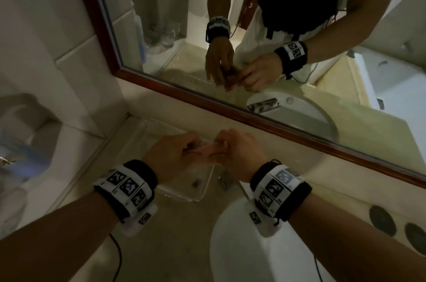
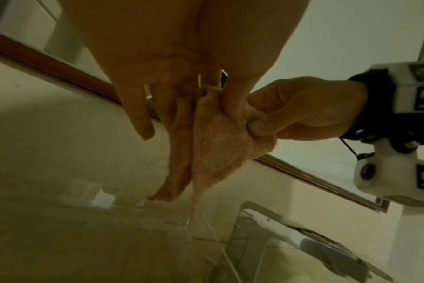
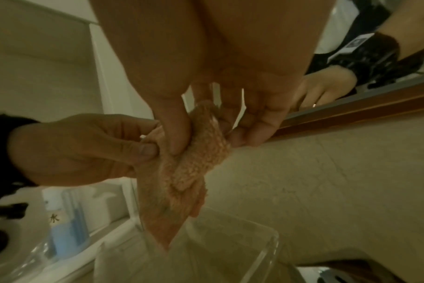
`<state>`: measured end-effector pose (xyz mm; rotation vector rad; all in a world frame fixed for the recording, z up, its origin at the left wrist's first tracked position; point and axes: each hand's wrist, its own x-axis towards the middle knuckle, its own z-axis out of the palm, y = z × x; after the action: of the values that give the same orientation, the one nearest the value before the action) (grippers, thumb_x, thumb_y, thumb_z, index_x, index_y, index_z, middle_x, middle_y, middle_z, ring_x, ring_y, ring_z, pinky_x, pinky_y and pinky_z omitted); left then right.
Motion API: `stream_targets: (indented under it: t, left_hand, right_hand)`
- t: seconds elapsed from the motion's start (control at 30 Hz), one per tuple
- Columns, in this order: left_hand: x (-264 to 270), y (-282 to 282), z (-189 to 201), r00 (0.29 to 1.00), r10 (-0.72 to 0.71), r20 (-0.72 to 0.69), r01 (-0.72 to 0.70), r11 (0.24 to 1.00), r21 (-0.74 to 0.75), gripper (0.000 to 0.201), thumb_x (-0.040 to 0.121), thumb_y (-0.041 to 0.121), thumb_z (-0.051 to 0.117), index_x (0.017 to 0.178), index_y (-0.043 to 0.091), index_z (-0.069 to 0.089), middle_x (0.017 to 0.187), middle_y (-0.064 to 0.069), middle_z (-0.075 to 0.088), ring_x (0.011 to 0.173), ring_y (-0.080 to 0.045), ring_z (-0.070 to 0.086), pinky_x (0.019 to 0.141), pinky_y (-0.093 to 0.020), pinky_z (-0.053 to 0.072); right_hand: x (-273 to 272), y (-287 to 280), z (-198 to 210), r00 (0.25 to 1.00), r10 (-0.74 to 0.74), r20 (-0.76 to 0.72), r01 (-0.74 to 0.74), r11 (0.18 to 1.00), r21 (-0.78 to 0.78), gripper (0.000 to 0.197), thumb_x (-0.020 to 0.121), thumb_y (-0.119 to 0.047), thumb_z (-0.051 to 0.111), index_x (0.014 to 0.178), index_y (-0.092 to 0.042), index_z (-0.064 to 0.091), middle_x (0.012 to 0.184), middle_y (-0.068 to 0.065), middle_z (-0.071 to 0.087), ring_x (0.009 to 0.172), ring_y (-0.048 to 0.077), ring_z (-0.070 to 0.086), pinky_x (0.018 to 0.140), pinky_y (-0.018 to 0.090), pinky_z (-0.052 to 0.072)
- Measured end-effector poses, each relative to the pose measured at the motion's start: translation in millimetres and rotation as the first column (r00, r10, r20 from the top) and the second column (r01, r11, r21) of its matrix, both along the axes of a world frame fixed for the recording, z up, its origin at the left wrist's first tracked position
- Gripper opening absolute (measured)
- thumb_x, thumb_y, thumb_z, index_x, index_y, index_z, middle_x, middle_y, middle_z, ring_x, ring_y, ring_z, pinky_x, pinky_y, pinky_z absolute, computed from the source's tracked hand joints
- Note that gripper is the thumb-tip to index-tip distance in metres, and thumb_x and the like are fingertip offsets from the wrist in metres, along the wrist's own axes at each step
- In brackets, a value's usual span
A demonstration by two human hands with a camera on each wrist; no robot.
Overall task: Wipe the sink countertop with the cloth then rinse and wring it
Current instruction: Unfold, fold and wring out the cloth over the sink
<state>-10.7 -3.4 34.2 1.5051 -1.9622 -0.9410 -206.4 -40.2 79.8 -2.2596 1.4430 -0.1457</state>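
A peach terry cloth (image 1: 208, 152) hangs bunched between my two hands, just above a clear plastic tray (image 1: 184, 191) on the beige countertop (image 1: 173, 235). My left hand (image 1: 190, 149) pinches its upper edge between thumb and fingers. My right hand (image 1: 222, 146) pinches the same edge right beside it. In the left wrist view the cloth (image 2: 215, 145) droops to a point below my left thumb, with the right hand (image 2: 298, 114) gripping it from the right. The right wrist view shows the cloth (image 3: 189, 172) folded over itself and the left hand (image 3: 80, 145) holding its left side.
The white sink basin (image 1: 230, 247) lies near right, with the chrome faucet (image 1: 227, 180) between it and the tray. A wood-framed mirror (image 1: 230, 106) runs along the back. Two dark round objects (image 1: 382, 220) sit at the right. Bottles (image 3: 68, 210) stand on a ledge to the left.
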Motion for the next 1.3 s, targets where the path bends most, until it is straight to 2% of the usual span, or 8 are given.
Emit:
stream_targets:
  t: [0.13, 0.37, 0.6, 0.7, 0.83, 0.97, 1.07, 1.3]
  left_hand:
    - [11, -24, -6, 0.999, 0.051, 0.004, -0.05, 0.991, -0.126, 0.012, 0.083, 0.034, 0.064, 0.084, 0.028, 0.053, 0.092, 0.004, 0.053, 0.079, -0.015, 0.051, 0.072, -0.028, 0.046]
    - [23, -42, -18, 0.998, 0.035, -0.043, -0.034, 0.999, 0.002, 0.015, 0.089, 0.036, 0.05, 0.089, 0.021, 0.05, 0.067, -0.003, 0.057, 0.062, -0.021, 0.057, 0.062, -0.044, 0.05]
    - [39, -51, -37, 0.98, 0.118, -0.16, -0.108, 0.992, 0.068, 0.01, 0.091, 0.021, 0.064, 0.086, 0.027, 0.058, 0.069, 0.016, 0.06, 0.066, -0.003, 0.057, 0.067, -0.026, 0.047]
    - [41, -57, -34, 0.981, 0.143, -0.128, -0.144, 0.99, 0.006, 0.007, 0.085, 0.017, 0.069, 0.084, 0.022, 0.064, 0.075, 0.008, 0.067, 0.074, -0.012, 0.064, 0.069, -0.03, 0.053]
    - [45, -54, -35, 0.988, 0.093, -0.121, -0.1, 0.993, -0.061, 0.015, 0.079, 0.014, 0.075, 0.082, 0.024, 0.064, 0.081, 0.01, 0.064, 0.075, 0.004, 0.059, 0.07, -0.007, 0.043]
    - [43, -38, -63, 0.977, -0.155, 0.148, 0.137, 0.982, 0.127, 0.032, 0.074, 0.054, 0.056, 0.081, 0.025, 0.066, 0.101, 0.006, 0.063, 0.09, -0.014, 0.06, 0.084, -0.036, 0.053]
    - [39, -19, -87, 0.863, -0.341, 0.373, 0.242, 0.927, 0.288, 0.052, 0.073, 0.075, 0.045, 0.082, 0.031, 0.072, 0.128, 0.012, 0.055, 0.107, -0.014, 0.056, 0.09, -0.037, 0.052]
    - [26, -14, -87, 0.794, -0.232, 0.562, 0.15, 0.97, 0.189, 0.037, 0.088, 0.047, 0.06, 0.12, 0.028, 0.063, 0.138, 0.006, 0.049, 0.115, -0.02, 0.05, 0.091, -0.036, 0.045]
  right_hand:
    - [9, -17, -6, 0.998, -0.028, 0.055, 0.028, 1.0, -0.008, 0.022, 0.081, -0.038, 0.071, 0.098, -0.025, 0.066, 0.083, -0.008, 0.056, 0.075, 0.01, 0.052, 0.066, 0.024, 0.041]
    - [25, -35, -31, 0.987, -0.024, 0.162, 0.026, 1.0, -0.005, 0.015, 0.08, -0.023, 0.067, 0.094, -0.025, 0.062, 0.078, -0.008, 0.06, 0.074, 0.013, 0.057, 0.064, 0.03, 0.05]
    - [24, -49, -36, 0.977, -0.094, 0.192, 0.048, 0.971, 0.233, 0.009, 0.082, -0.022, 0.06, 0.088, -0.028, 0.062, 0.083, -0.005, 0.066, 0.076, 0.012, 0.063, 0.064, 0.032, 0.055]
    - [29, -52, -32, 0.985, -0.081, 0.154, 0.06, 0.989, 0.135, 0.011, 0.081, -0.018, 0.059, 0.089, -0.025, 0.061, 0.083, -0.004, 0.064, 0.075, 0.016, 0.059, 0.062, 0.028, 0.049]
    - [32, -42, -35, 0.993, -0.068, 0.101, 0.072, 0.997, -0.032, 0.012, 0.08, -0.016, 0.061, 0.086, -0.026, 0.06, 0.083, -0.007, 0.058, 0.075, 0.015, 0.053, 0.063, 0.023, 0.038]
    - [31, -8, -70, 0.984, 0.109, -0.139, -0.089, 0.986, 0.141, 0.016, 0.082, -0.02, 0.061, 0.098, -0.023, 0.064, 0.1, -0.001, 0.062, 0.087, 0.018, 0.057, 0.071, 0.027, 0.041]
    - [29, 22, -95, 0.895, 0.326, -0.304, -0.287, 0.944, 0.165, 0.022, 0.084, -0.029, 0.052, 0.099, -0.027, 0.068, 0.104, 0.0, 0.064, 0.098, 0.027, 0.057, 0.084, 0.038, 0.047]
    - [36, 25, -105, 0.941, 0.12, -0.317, -0.078, 0.987, 0.142, 0.036, 0.094, -0.04, 0.037, 0.085, -0.017, 0.063, 0.095, 0.007, 0.064, 0.093, 0.029, 0.055, 0.089, 0.043, 0.037]
